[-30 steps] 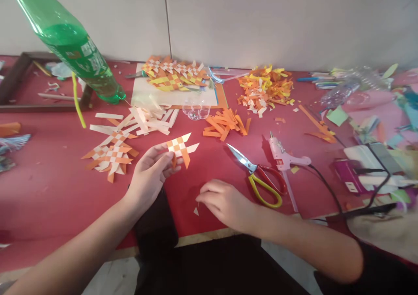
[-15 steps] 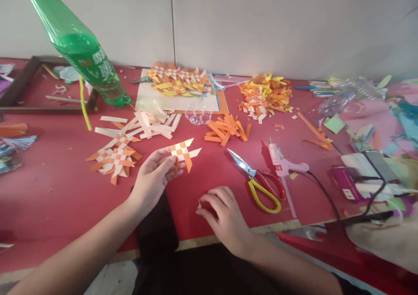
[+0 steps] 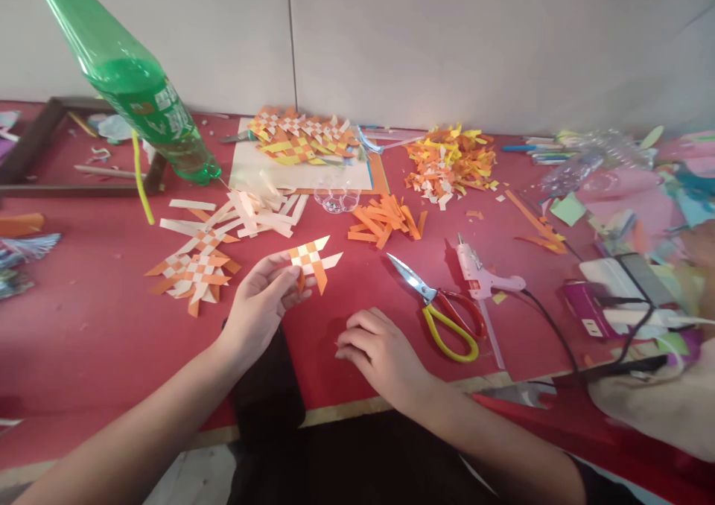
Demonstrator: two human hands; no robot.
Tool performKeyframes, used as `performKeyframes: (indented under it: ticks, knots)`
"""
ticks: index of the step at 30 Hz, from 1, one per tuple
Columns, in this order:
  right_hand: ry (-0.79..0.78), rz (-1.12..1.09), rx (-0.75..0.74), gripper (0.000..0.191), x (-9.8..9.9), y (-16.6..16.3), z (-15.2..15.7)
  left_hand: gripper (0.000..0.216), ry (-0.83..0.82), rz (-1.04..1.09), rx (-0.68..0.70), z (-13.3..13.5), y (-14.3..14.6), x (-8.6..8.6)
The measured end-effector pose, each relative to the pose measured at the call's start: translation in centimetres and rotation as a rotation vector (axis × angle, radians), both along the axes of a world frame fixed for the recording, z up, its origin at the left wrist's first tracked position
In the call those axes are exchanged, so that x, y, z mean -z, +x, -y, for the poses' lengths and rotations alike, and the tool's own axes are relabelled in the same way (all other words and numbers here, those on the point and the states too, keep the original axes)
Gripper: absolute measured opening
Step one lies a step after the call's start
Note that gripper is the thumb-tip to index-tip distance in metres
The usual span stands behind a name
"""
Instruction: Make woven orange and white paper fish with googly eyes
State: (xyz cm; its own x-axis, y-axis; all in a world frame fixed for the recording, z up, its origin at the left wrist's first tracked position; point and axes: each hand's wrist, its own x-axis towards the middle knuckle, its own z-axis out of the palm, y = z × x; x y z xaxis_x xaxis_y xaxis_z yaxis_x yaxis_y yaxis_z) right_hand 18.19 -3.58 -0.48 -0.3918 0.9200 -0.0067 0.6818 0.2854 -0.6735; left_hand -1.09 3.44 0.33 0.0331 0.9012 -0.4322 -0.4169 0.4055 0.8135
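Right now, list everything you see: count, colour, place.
held woven paper: one, orange and cream, centre
loose woven pieces: several, orange and cream, left
back woven pieces: several, orange, white, yellow, back centre
sheet: one, white, beneath those
cream strips: many, cream, left
orange strips: many, orange, centre
scrap pile: one, orange, yellow, white, back right
scissors: one, red and yellow handles, right
glue gun: one, pink, right
tray: one, clear, back centre
bottle: one, green, back left
frame: one, brown, back left
bent stick: one, yellow, left
flat object: one, black, front
socket block: one, purple, far right
clutter: uncounted, mixed colours, far right
table: one, red, beneath
left hand: one, centre, holding woven paper
right hand: one, front, contents unclear
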Motion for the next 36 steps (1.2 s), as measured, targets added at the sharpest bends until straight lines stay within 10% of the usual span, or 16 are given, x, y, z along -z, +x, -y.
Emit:
performKeyframes:
  ticks: [9,14,23,29,36]
  knots:
    - [0.051,0.036,-0.157,0.017,0.3,0.7,-1.0,0.031,0.194,-0.284,0.272,0.3,0.3,0.9]
    - [0.093,-0.045,0.02,0.012,0.5,3.8,-2.9,0.03,0.335,-0.523,0.392,0.5,0.6,1.0]
    - [0.431,0.039,0.566,0.02,-1.4,12.9,-15.0,0.04,0.565,-0.955,0.498,1.6,-0.5,-1.4]
    - [0.479,0.302,0.637,0.027,-1.7,17.2,-22.9,0.074,0.663,-1.727,0.533,5.4,-2.3,-1.9]
    - [0.557,0.278,0.513,0.022,0.4,13.7,-18.9,0.069,0.484,-1.987,0.602,7.1,-0.9,-1.6]
